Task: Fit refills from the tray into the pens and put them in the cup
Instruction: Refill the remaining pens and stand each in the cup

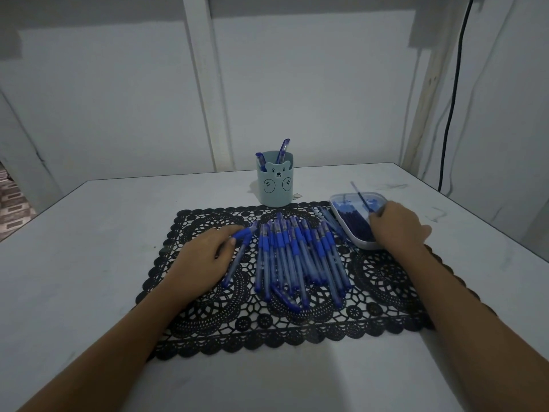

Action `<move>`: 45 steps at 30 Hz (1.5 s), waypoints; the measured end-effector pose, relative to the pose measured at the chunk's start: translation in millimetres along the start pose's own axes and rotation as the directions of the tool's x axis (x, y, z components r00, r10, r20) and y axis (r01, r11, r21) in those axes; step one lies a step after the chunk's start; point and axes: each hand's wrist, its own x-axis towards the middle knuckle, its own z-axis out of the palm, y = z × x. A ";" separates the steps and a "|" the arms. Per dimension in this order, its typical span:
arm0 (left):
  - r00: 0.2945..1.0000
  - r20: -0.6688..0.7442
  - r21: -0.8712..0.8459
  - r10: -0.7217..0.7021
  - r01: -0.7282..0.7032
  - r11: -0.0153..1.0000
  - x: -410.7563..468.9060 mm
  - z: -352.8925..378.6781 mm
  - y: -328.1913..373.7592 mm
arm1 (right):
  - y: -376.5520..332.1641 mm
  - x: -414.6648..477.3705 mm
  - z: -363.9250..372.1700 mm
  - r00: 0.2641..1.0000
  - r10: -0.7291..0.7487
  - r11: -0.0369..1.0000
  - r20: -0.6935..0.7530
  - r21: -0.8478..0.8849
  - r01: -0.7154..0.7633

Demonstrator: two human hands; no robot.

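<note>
Several blue pens [297,257] lie in a pile on a black lace mat [267,325]. My left hand [205,254] pinches one blue pen [237,257] at its grip, left of the pile, the pen lying on the mat. A white tray [341,203] of dark blue refills stands at the mat's right end. My right hand [395,227] is over the tray and pinches one thin refill [361,197], which points up and away. A pale blue bear cup [276,185] stands behind the mat with two pens in it.
The mat lies on a white table [89,263] against a white wall. A black cable [451,114] hangs down the wall at the right. A few loose refills [329,218] lie between the pile and the tray.
</note>
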 end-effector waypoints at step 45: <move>0.942 0.030 0.112 0.333 -0.334 0.936 -6.3 3.0 20.0 | -42.8 -87.4 -3.2 0.567 -0.823 0.540 0.004 0.315 0.781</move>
